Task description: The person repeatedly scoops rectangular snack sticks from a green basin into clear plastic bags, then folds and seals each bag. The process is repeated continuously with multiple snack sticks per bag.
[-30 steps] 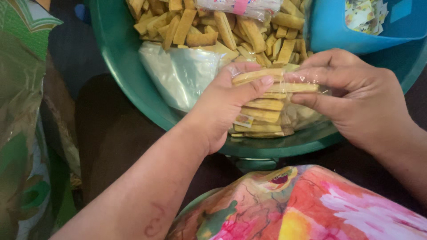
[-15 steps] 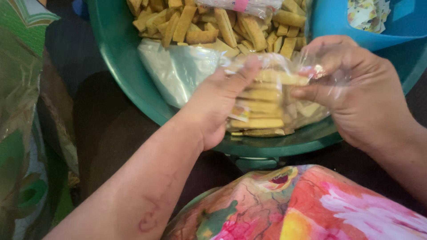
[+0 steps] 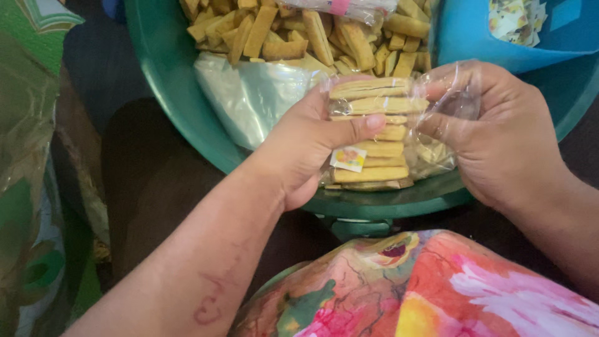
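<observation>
While held at frame centre over the green basin (image 3: 168, 93): clear bag of stacked biscuit sticks (image 3: 374, 134), clamped by left hand (image 3: 306, 146), mouth pinched narrowly by right hand (image 3: 499, 134). Risk: slack film slipping, sticks spilling or snapping.

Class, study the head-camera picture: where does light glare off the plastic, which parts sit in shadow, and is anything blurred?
Head view: soft, even light; pale glare on the clear bag near the right hand and on the stack of empty bags. The floor below the green basin lies in deep shadow. The left hand and biscuit sticks are sharp; the flowered cloth nearest the lens looks slightly soft.
</observation>
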